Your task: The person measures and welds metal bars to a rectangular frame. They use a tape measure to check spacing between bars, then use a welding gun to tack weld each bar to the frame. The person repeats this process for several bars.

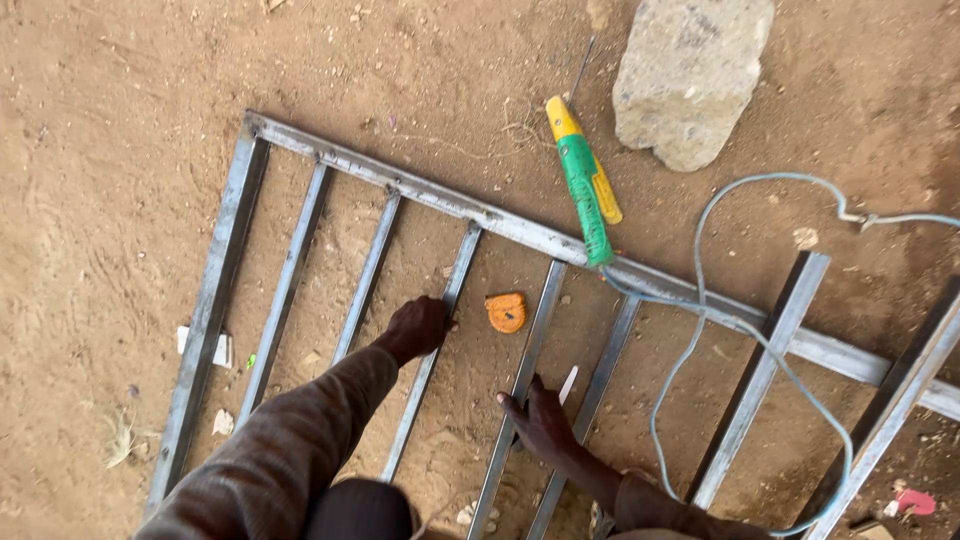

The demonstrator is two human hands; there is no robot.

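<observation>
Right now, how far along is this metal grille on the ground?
The frame and several bars already lie in place under the top rail. In hand: the left hand rests on one bar, the right hand on the next bar. The two loose bars at right look unfixed; the green electrode holder lies unused.

This looks like an open-air metalworking yard, the kind where welding is done on the ground. The floor is bare brown dirt [110,150] with scattered pebbles and scraps. A steel frame [470,212] of welded bars lies flat on it, with 2 loose bars [765,365] leaning across its rail. A green and yellow welding holder [585,185] with a pale blue cable [700,330] rests beside a large stone [690,75].
</observation>
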